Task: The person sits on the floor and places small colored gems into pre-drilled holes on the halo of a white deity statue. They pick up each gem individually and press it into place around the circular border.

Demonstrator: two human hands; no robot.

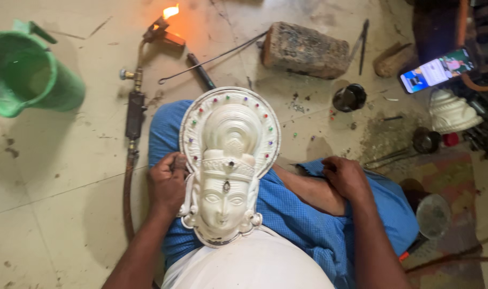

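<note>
A white deity face casting (228, 171) with a round halo set with small coloured stones rests upright-tilted on the person's lap, leaning back against the belly so that the carved face looks up toward the camera. The left hand (168, 184) steadies it at its left edge, fingers (174, 163) curled against the rim of the halo beside the crown, seemingly pinching something small there, though what it is cannot be told. The right hand (346, 176) lies apart from the casting on the blue cloth (308, 214) over the right knee, its fingers loosely clenched and seemingly holding nothing, as if simply resting. The lap serves as the support, which keeps the piece close and angled for viewing. On the tiled floor (67, 176) ahead, a gas torch (142, 64) lies lit, its flame (170, 12) pointing away from the person toward the far edge. A green plastic jug (27, 72) stands at the far left, a worn brick (305, 49) lies beyond the halo, and a lit phone (437, 69) and a second white casting (451, 111) sit at the right.
</note>
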